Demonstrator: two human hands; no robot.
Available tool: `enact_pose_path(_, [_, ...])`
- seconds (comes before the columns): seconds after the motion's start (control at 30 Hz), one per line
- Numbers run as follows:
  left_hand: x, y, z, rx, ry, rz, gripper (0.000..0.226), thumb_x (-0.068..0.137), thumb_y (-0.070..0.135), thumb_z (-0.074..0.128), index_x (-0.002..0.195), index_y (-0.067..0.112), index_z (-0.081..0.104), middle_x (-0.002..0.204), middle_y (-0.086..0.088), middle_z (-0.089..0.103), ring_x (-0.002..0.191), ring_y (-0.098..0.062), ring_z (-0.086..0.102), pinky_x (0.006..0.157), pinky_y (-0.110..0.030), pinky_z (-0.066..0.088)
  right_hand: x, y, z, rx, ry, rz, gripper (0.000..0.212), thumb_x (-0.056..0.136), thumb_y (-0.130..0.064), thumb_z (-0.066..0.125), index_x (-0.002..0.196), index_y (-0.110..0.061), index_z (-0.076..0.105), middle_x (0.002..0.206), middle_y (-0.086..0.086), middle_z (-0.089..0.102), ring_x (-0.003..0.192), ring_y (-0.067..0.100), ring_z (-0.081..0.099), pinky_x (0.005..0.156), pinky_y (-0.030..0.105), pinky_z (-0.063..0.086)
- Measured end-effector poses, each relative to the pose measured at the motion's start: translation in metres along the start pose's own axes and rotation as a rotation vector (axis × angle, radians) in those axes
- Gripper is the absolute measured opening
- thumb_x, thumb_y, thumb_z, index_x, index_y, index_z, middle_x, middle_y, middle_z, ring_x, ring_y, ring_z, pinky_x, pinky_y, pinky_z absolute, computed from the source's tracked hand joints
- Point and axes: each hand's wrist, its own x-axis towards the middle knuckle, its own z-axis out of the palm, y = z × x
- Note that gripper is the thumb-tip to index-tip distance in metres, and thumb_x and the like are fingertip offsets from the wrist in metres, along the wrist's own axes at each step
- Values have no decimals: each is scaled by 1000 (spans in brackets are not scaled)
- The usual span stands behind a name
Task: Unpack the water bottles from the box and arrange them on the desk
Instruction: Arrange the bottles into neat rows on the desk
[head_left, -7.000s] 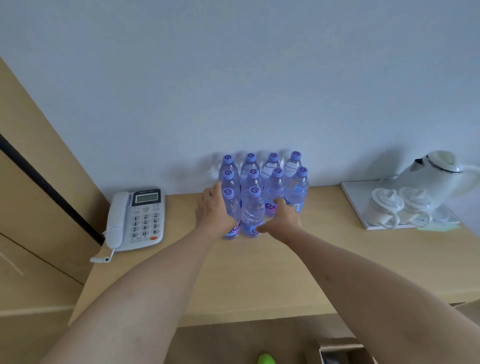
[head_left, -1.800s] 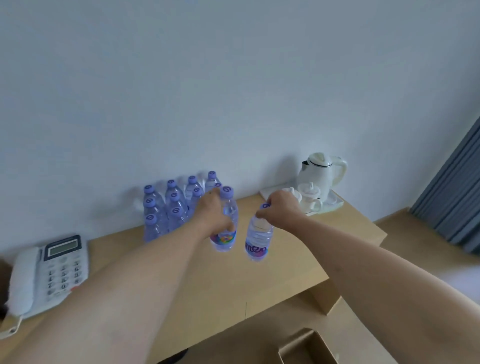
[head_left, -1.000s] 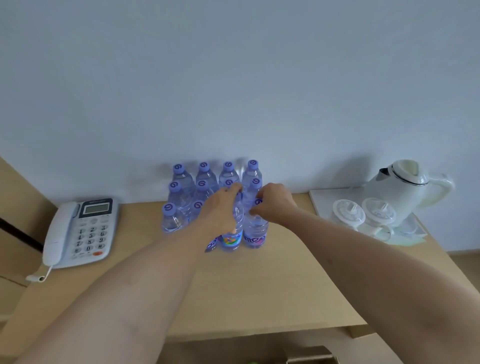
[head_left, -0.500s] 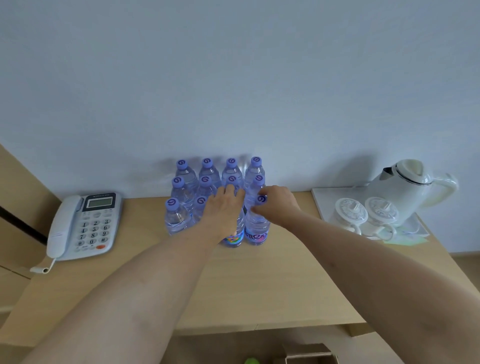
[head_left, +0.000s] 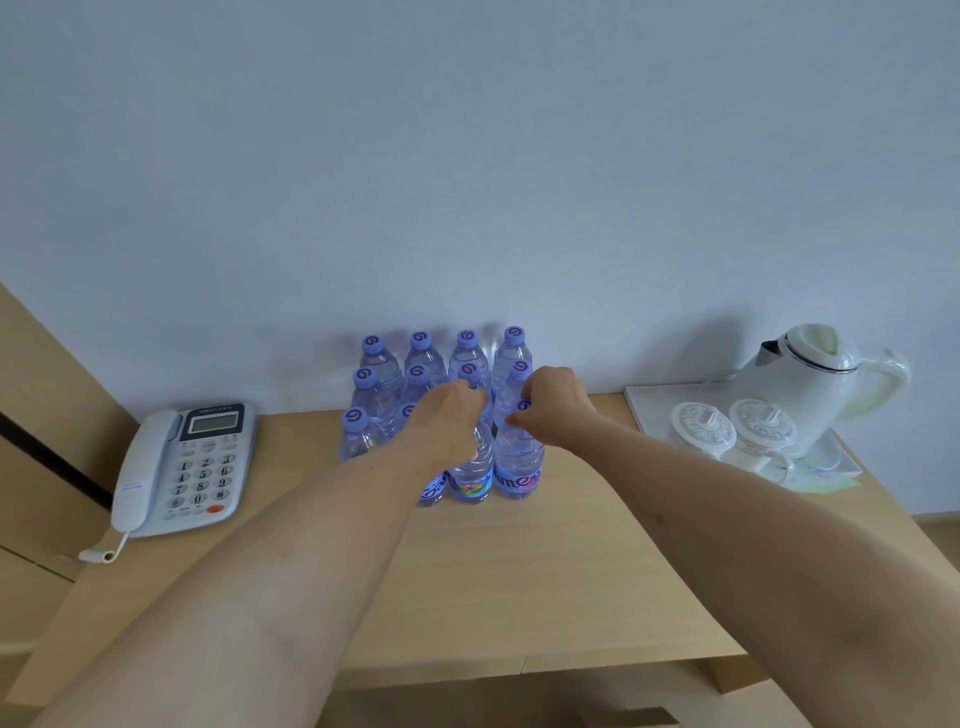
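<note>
Several clear water bottles with purple caps (head_left: 423, 358) stand in rows on the wooden desk (head_left: 545, 571), against the wall. Two more stand upright in the front row. My left hand (head_left: 452, 415) is wrapped around the neck of the front middle bottle (head_left: 471, 470). My right hand (head_left: 556, 405) grips the top of the front right bottle (head_left: 519, 462), its cap peeking out by my fingers. Both bottles rest on the desk. A cardboard box flap (head_left: 631, 719) shows at the bottom edge, its inside hidden.
A white desk phone (head_left: 182, 467) lies at the left of the desk. At the right, a white tray (head_left: 654, 410) carries a white kettle (head_left: 810, 384) and two lidded cups (head_left: 732, 431). A wooden panel (head_left: 47, 415) rises on the left.
Both hands carried a bottle each through the air to the group and set them down in the front row. In the last half second the hands stayed on the bottles.
</note>
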Motion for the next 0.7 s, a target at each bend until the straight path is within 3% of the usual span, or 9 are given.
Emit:
enact_pose_path(0.23, [3, 3, -2, 192, -7, 20, 31, 76, 16, 66, 105, 14, 55, 102, -8, 54, 93, -26, 54, 68, -33, 36, 7, 2, 2, -36, -23, -32, 40, 80, -20, 69, 54, -14, 40, 57, 0, 38, 64, 21, 42, 44, 23, 25])
enact_pose_path(0.3, [3, 4, -2, 225, -12, 25, 33, 76, 18, 66, 107, 16, 55, 103, -6, 54, 95, -26, 53, 71, -34, 35, 8, 3, 2, -41, -30, -45, 23, 81, -18, 68, 62, -13, 56, 65, 2, 47, 69, 24, 48, 48, 23, 31])
enact_pose_path(0.33, [3, 3, -2, 224, -15, 21, 34, 76, 19, 66, 108, 16, 56, 103, -6, 54, 95, -25, 53, 71, -34, 35, 7, 4, 0, -45, -34, -75, 6, 82, -16, 67, 77, -14, 68, 76, 5, 55, 76, 26, 54, 55, 23, 37])
enact_pose_path(0.4, [4, 3, -2, 228, -16, 8, 34, 75, 19, 67, 107, 17, 57, 102, -6, 55, 94, -25, 53, 71, -34, 36, 8, 7, 1, -43, -30, -102, 25, 84, -15, 67, 109, -18, 72, 101, 8, 64, 92, 27, 60, 67, 25, 43])
enact_pose_path(0.43, [4, 4, -3, 232, -15, 0, 34, 74, 20, 67, 107, 17, 57, 102, -5, 56, 94, -25, 53, 70, -34, 35, 9, 8, 1, -40, -32, -108, 31, 84, -16, 68, 115, -19, 70, 108, 8, 64, 96, 27, 61, 70, 25, 44])
enact_pose_path(0.7, [7, 4, -3, 256, -10, -32, 39, 72, 29, 70, 109, 22, 59, 100, -2, 58, 97, -25, 54, 70, -34, 34, 11, 7, -2, -99, -62, -155, 30, 85, -13, 65, 115, -15, 69, 111, 9, 65, 101, 27, 60, 74, 28, 48])
